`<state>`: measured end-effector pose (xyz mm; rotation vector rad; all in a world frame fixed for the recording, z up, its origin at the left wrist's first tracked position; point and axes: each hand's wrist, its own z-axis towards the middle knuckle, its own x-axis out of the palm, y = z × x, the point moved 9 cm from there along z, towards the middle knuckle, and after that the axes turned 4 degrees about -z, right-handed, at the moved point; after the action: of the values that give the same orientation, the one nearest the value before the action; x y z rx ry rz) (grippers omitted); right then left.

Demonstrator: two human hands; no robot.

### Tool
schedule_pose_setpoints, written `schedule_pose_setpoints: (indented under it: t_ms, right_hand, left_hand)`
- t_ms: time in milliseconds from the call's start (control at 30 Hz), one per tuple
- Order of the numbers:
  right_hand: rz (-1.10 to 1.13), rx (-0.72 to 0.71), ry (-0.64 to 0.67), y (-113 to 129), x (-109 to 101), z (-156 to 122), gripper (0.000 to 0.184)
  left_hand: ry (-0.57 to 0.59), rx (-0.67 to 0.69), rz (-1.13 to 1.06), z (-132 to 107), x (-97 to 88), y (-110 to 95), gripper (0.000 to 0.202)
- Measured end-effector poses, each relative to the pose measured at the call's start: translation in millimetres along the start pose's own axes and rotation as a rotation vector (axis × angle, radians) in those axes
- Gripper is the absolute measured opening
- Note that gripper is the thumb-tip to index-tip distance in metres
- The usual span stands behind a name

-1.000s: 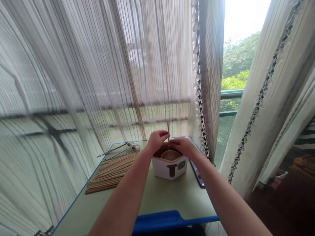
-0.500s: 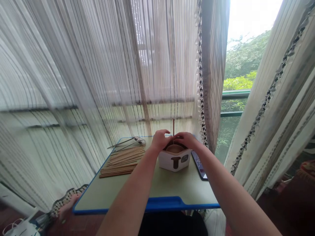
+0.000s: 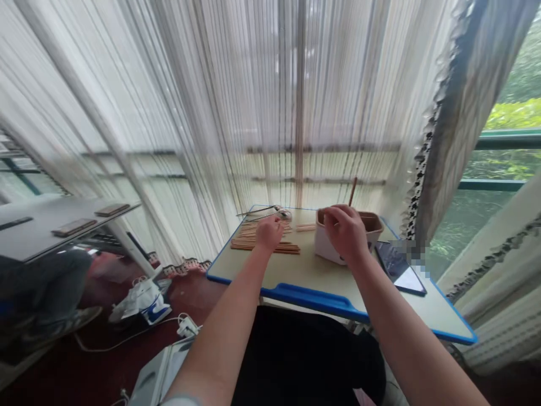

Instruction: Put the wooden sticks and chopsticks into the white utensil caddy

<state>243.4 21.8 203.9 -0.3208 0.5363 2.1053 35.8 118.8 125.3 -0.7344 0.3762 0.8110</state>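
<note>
Over the right part of a pile of thin brown chopsticks (image 3: 265,247) is my left hand (image 3: 269,233), its fingers closed in a pinch. Whatever is in that pinch, if anything, is too small to make out. My right hand (image 3: 349,230) is in front of a white container (image 3: 325,246) with a brown rim, its fingers bent together above the near left side. Their grip is partly hidden. One brown stick (image 3: 352,192) rises at a slight tilt behind the right hand; its lower end is out of sight.
Metal tongs (image 3: 282,212) lie behind the pile, with a few paler sticks (image 3: 306,228) to the right. A phone or tablet (image 3: 399,268) lies right of the container. The small table has a raised blue edge (image 3: 313,299). At left stands a white desk (image 3: 38,237), with another person's leg below.
My left hand has left the container and moved left to the chopsticks. My right hand stays by the container. The view has swung left, bringing the desk into sight.
</note>
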Motion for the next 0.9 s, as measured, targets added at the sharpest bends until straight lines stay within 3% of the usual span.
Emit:
schedule_pose_setpoints:
  t_ms: [100, 200, 300, 467, 633, 700, 833, 900]
  right_hand:
    - [0.155, -0.023, 0.266, 26.5, 68.2, -36.0, 0.023]
    - [0.033, 0.061, 0.402, 19.8, 120.5, -76.1, 0.026]
    - [-0.06, 0.091, 0.557, 6.8, 154.2, -105.5, 0.027]
    - [-0.105, 0.125, 0.64, -7.7, 164.4, -114.6, 0.024]
    - [-0.002, 0.168, 0.635, -13.9, 167.6, -114.0, 0.021]
    - [0.013, 0.18, 0.62, -16.6, 167.8, -113.5, 0.022]
    - [0.056, 0.244, 0.548, -23.2, 159.6, -109.8, 0.026]
    - [0.076, 0.298, 0.501, -28.0, 152.8, -108.4, 0.028]
  left_hand:
    - [0.021, -0.025, 0.052, -30.5, -3.4, 22.8, 0.018]
    - [-0.005, -0.149, 0.103, -55.1, -5.7, 45.3, 0.016]
    - [0.009, -0.129, 0.117, -65.8, -2.5, 44.9, 0.019]
    - [0.133, -0.07, 0.163, -67.5, 10.7, 35.7, 0.016]
    - [0.089, -0.108, 0.106, -66.7, 9.4, 42.3, 0.012]
    - [-0.014, -0.119, 0.05, -66.4, -1.9, 44.3, 0.011]
    - [-0.431, -0.243, -0.01, -77.1, -46.2, 55.3, 0.022]
    - [-0.582, -0.32, 0.004, -85.6, -60.6, 61.3, 0.03]
